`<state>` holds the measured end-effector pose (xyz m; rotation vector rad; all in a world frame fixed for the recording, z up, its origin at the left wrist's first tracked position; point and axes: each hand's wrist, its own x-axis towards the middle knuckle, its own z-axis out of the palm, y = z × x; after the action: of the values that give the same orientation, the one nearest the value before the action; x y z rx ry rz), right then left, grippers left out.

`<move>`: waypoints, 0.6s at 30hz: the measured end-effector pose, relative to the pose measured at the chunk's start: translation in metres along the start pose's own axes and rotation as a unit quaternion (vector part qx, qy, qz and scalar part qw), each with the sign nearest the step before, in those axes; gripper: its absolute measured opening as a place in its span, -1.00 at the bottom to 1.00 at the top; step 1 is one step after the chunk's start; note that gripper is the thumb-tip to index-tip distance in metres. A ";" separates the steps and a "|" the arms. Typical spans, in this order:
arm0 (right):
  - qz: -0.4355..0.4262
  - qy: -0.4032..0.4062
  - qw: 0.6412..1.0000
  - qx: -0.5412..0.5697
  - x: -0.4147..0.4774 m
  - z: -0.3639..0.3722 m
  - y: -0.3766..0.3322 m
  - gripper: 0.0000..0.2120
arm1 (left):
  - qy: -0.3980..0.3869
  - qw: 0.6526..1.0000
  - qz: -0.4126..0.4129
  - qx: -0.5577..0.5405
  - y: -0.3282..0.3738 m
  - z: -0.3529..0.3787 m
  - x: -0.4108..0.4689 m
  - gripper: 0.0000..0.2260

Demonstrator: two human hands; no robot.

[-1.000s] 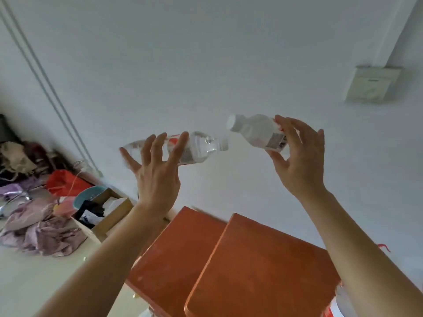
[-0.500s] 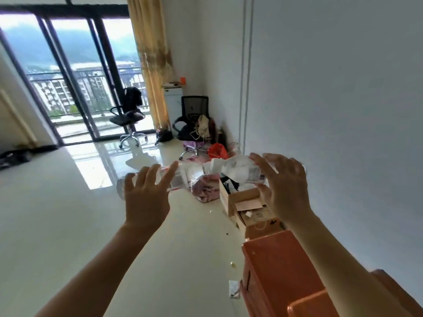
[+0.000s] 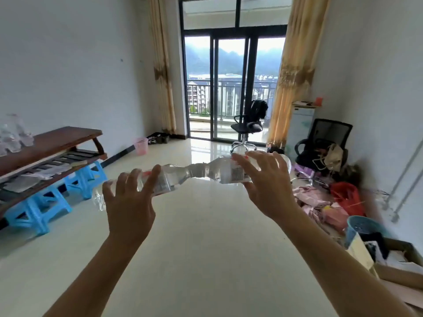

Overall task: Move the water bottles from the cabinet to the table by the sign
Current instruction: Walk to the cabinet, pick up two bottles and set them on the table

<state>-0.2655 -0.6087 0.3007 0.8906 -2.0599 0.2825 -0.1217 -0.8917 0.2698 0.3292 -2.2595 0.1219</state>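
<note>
Your left hand (image 3: 128, 202) is wrapped around a clear water bottle (image 3: 158, 181), fingers curled over its body, bottle lying near horizontal with the base end at the left. Your right hand (image 3: 265, 181) grips a second bottle (image 3: 224, 171) the same way, thumb under, fingers over the label. The two bottles meet neck to neck between your hands; can't tell whether the caps actually touch. Both look clear inside; fill level unreadable through the blur. Both are held out in front of you, above the glossy floor (image 3: 206, 236).

Far left: a dark wooden table (image 3: 57, 140) resting on blue plastic stools (image 3: 39, 209), with a few more clear bottles (image 3: 13, 136) standing upright on its near end. A lower shelf under it carries flat grey items, too blurred to name.

Right side along the wall: a cardboard box (image 3: 393, 264) with dark and white stuff in it, a blue bucket (image 3: 364, 227) just beside it, contents hidden, a red bag (image 3: 348, 195) and a heap of pink cloth (image 3: 320, 202). A pink wastebasket (image 3: 140, 146) stands by the left wall, contents not visible. Office chair (image 3: 248, 124) sits at the balcony door.
</note>
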 end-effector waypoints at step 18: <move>-0.132 0.004 0.981 0.144 0.317 0.427 -0.139 -0.06 | -0.016 0.971 -0.110 0.213 -0.305 0.206 0.158 -0.21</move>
<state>-0.5573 -1.0736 0.2708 1.3226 -1.8929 0.4460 -0.2870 -1.2559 0.2489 0.8116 -2.1979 0.4912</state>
